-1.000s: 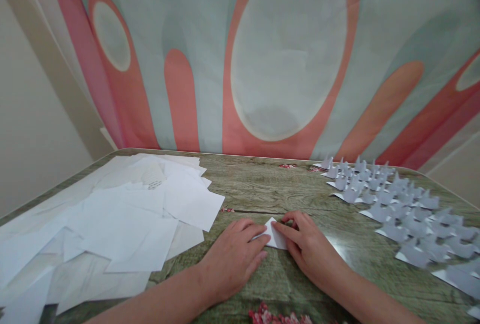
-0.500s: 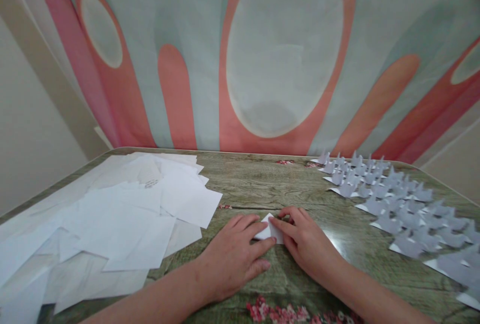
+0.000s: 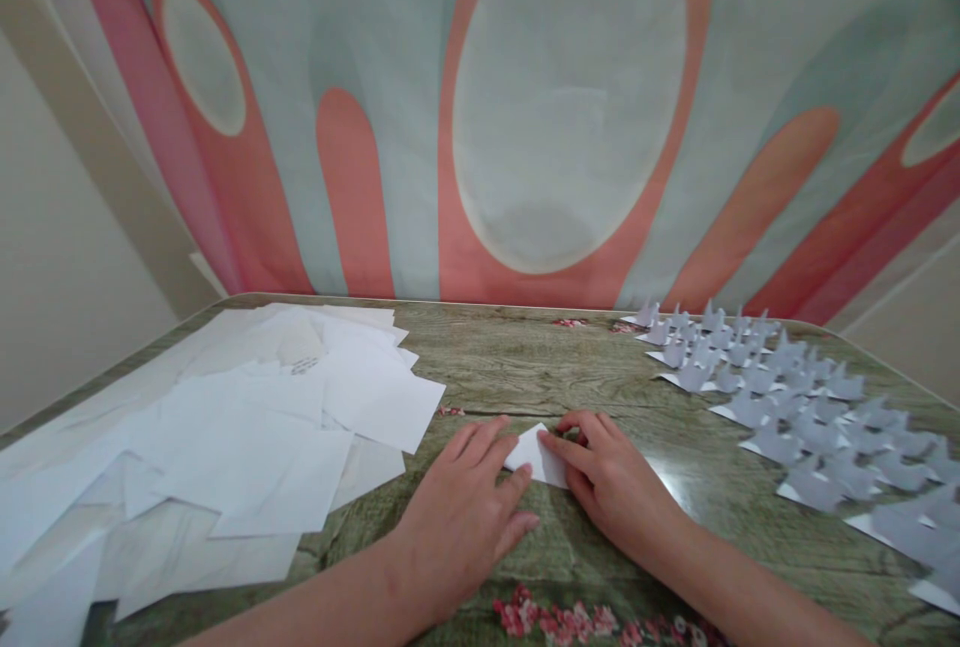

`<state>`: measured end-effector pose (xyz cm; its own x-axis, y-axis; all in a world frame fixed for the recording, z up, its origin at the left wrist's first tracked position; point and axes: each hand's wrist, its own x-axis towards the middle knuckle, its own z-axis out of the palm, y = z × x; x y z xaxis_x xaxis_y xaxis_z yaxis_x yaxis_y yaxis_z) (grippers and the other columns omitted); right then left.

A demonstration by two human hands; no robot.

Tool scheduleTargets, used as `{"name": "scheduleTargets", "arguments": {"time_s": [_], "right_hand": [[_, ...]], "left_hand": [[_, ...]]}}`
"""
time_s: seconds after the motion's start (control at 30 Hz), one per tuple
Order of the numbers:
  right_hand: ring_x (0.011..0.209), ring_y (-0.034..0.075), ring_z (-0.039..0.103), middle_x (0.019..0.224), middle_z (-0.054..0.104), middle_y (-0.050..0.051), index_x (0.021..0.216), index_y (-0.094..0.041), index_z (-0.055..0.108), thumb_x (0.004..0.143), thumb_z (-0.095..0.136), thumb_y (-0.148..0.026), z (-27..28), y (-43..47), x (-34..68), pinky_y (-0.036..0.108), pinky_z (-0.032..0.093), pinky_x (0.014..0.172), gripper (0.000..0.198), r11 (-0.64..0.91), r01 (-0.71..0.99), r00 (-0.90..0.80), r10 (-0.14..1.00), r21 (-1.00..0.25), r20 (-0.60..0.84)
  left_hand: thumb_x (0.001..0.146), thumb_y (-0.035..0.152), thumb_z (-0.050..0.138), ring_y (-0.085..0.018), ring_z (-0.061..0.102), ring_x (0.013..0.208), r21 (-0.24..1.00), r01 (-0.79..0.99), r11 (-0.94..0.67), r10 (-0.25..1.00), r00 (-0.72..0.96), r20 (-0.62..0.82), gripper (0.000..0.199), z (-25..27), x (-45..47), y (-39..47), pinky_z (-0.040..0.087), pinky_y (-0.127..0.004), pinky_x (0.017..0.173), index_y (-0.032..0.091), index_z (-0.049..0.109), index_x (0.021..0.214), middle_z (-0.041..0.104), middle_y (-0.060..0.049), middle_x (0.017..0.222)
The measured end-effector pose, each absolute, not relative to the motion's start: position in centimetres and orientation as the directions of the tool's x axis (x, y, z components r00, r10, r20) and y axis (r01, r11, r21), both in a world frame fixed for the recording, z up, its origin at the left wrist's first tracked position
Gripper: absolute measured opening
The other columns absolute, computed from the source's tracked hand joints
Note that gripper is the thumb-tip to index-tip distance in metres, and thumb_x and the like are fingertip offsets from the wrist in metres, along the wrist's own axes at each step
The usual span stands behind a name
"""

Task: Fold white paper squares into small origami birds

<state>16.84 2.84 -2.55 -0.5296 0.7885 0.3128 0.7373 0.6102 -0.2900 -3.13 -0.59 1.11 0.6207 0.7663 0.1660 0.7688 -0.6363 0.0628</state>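
Note:
A small folded piece of white paper (image 3: 537, 457) lies on the table between my hands, its peak pointing away from me. My right hand (image 3: 613, 477) grips its right side, with the fingers bent together at the upper right edge. At the paper's left edge rests my left hand (image 3: 472, 507), fingers stretched out and a little apart, the fingertips against or just over the paper. Whether the left fingertips press on it I cannot tell. Part of the paper's right side is hidden under my right fingers.
Loose white sheets (image 3: 255, 437) overlap in a wide pile on the left. Several folded white paper figures (image 3: 772, 377) with pointed tips stand in rows along the right. The wood-patterned table (image 3: 495, 357) has printed pink flowers and meets a patterned wall covering (image 3: 412, 127) behind.
My left hand has slid a little to the left, its fingers drawing back from the paper's face, so more of the fold shows. The right hand has stayed in place.

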Motion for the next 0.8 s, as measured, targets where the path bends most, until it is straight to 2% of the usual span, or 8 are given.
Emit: {"name": "scheduleTargets", "arguments": {"time_s": [0.27, 0.47, 0.6, 0.73, 0.8], "right_hand": [[0.09, 0.024, 0.049, 0.101, 0.053, 0.011, 0.11, -0.021, 0.062, 0.077, 0.048, -0.004, -2.5, 2.8, 16.8, 0.041, 0.047, 0.077, 0.039, 0.599, 0.754, -0.521, 0.795, -0.271, 0.311], [0.09, 0.024, 0.048, 0.101, 0.053, 0.011, 0.11, -0.022, 0.062, 0.078, 0.049, -0.005, -2.7, 2.9, 16.8, 0.041, 0.046, 0.077, 0.038, 0.604, 0.753, -0.526, 0.791, -0.261, 0.313], [0.09, 0.024, 0.048, 0.101, 0.053, 0.011, 0.109, -0.021, 0.062, 0.078, 0.049, -0.005, -3.0, 3.0, 16.9, 0.04, 0.046, 0.077, 0.038, 0.609, 0.749, -0.529, 0.787, -0.261, 0.317], [0.089, 0.023, 0.048, 0.102, 0.052, 0.011, 0.11, -0.021, 0.061, 0.078, 0.049, -0.005, -3.1, 2.9, 17.0, 0.039, 0.045, 0.077, 0.038, 0.614, 0.741, -0.529, 0.783, -0.272, 0.327], [0.089, 0.023, 0.048, 0.101, 0.053, 0.01, 0.108, -0.021, 0.061, 0.079, 0.049, -0.005, -2.9, 2.8, 17.1, 0.039, 0.044, 0.077, 0.036, 0.618, 0.734, -0.524, 0.78, -0.282, 0.342]], "left_hand": [[0.08, 0.041, 0.055, -0.029, 0.038, 0.121, -0.05, 0.841, -0.538, 0.826, 0.538, 0.17, 0.036, 1.6, -3.1, -1.0, 0.028, -0.043, 0.102, 0.01, 0.065, 0.095, 0.06, -0.013, 0.11], [0.078, 0.035, 0.058, -0.028, 0.042, 0.118, -0.113, 0.864, -0.49, 0.842, 0.503, 0.193, 0.03, 1.7, -3.1, -1.1, 0.029, -0.04, 0.102, 0.008, 0.068, 0.087, 0.064, -0.012, 0.102], [0.081, 0.033, 0.054, -0.027, 0.043, 0.117, -0.119, 0.848, -0.516, 0.816, 0.529, 0.233, 0.031, 1.0, -2.9, -1.2, 0.026, -0.04, 0.102, 0.007, 0.065, 0.094, 0.061, -0.012, 0.11], [0.088, 0.031, 0.043, -0.022, 0.042, 0.117, -0.086, 0.765, -0.638, 0.738, 0.639, 0.217, 0.034, -0.2, -2.7, -1.3, 0.026, -0.037, 0.101, 0.013, 0.054, 0.115, 0.056, -0.006, 0.12], [0.089, 0.031, 0.04, -0.021, 0.044, 0.116, -0.065, 0.756, -0.652, 0.734, 0.65, 0.194, 0.036, -0.7, -2.7, -1.3, 0.027, -0.037, 0.1, 0.014, 0.05, 0.119, 0.055, -0.005, 0.121]]}}
